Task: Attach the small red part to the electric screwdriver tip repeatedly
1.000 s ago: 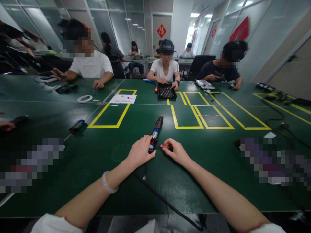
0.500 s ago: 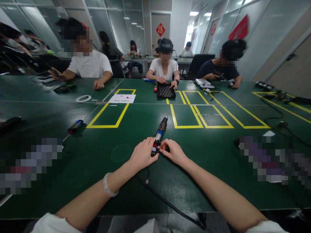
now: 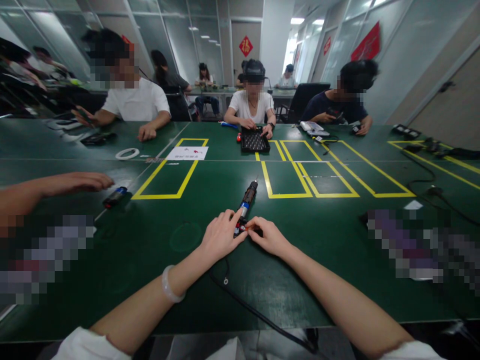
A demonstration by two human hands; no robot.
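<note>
A slim electric screwdriver (image 3: 251, 192) lies on the green table, its thin bit pointing away from me. Its shell looks opened, with a silver-and-blue middle and small red parts at the near end. My left hand (image 3: 220, 236) is wrapped over the near end from the left, thumb pressed low on it, covering much of that part. My right hand (image 3: 268, 237) pinches from the right at the same end. A speck of orange shows at its fingertips, too small to name. A black cable (image 3: 251, 309) with a ring terminal runs from beneath my left forearm toward the table's front edge.
Another person's hand (image 3: 80, 182) hovers by a blue-and-black cylindrical part (image 3: 115, 197) at left. Yellow tape outlines (image 3: 288, 196), a white sheet (image 3: 187, 152) and a tape roll (image 3: 127, 153) lie farther out. Opposite, a person works over a black tray (image 3: 255, 149). Cables (image 3: 431, 175) lie right.
Another person's arm has come in from the left, reaching over the blue-and-black part. My left hand has shifted slightly over the screwdriver's near end; my right hand keeps its pinch there.
</note>
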